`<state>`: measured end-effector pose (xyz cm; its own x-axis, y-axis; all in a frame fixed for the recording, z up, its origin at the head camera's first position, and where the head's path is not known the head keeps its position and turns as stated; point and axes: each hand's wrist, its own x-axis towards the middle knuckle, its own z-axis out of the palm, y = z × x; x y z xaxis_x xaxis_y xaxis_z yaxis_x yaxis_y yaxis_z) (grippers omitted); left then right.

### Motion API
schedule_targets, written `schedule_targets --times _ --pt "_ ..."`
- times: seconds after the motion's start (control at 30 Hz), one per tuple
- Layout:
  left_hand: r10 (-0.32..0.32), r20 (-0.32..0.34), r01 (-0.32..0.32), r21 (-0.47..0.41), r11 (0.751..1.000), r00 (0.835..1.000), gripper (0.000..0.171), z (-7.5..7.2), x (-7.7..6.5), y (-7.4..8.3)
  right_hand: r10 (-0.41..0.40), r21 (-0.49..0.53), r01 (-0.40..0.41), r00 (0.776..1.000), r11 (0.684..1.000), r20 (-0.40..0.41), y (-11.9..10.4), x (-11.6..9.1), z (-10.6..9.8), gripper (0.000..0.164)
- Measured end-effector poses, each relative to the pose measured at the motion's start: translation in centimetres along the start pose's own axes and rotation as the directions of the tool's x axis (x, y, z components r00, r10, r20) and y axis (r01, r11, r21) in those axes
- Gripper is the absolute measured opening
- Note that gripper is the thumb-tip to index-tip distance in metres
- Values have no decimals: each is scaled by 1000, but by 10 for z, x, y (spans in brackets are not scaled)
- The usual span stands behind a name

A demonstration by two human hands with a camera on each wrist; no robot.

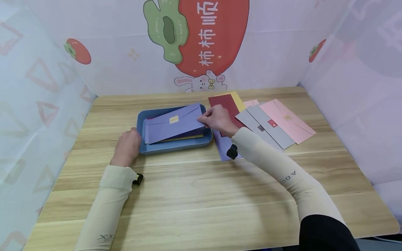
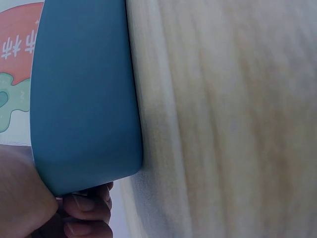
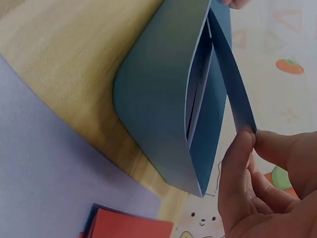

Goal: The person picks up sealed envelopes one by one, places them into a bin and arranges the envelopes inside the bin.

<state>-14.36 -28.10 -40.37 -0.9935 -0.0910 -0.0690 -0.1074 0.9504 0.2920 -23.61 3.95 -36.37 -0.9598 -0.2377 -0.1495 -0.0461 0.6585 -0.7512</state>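
Note:
In the head view, a blue tray (image 1: 176, 149) stands on the table and holds a small pile of envelopes. My right hand (image 1: 217, 120) pinches the right end of a purple envelope (image 1: 160, 130) between thumb and fingers. That end is raised above the tray, as the right wrist view shows, while its other end reaches down into the tray; a pale seal (image 1: 173, 119) marks its flap. At the tray's left end, my left hand (image 1: 127, 146) holds the rim, with curled fingers (image 2: 86, 204) against the end wall in the left wrist view.
Right of the tray lie overlapping envelopes: a dark red one (image 1: 224, 104), a yellow one (image 1: 237, 101), grey ones (image 1: 267, 130), a pink one (image 1: 290, 120) and a purple one (image 1: 222, 148) partly under my right forearm. A printed cloth (image 1: 110, 76) stands behind the wooden table (image 1: 188, 202).

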Motion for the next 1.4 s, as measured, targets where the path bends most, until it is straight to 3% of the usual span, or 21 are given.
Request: schedule_targets --times 0.47,0.73,0.9,1.1,1.4 --pt "-12 -3 12 -12 1000 1000 29 1 -1 3 -88 -228 82 996 970 -17 -6 6 8 34" --pt "-14 -8 14 0 1000 1000 30 1 0 3 -175 -225 160 983 961 -48 -3 5 3 30" --pt "-7 -16 7 0 1000 1000 30 1 0 2 -222 -203 214 975 955 -16 0 4 -4 29" --pt "-17 -8 17 -4 1000 1000 31 2 0 1 -210 -191 211 977 959 27 6 2 -12 38" --pt "-1 -21 1 -2 1000 1000 30 3 -1 0 -190 -178 184 982 967 -19 14 -5 -31 39"
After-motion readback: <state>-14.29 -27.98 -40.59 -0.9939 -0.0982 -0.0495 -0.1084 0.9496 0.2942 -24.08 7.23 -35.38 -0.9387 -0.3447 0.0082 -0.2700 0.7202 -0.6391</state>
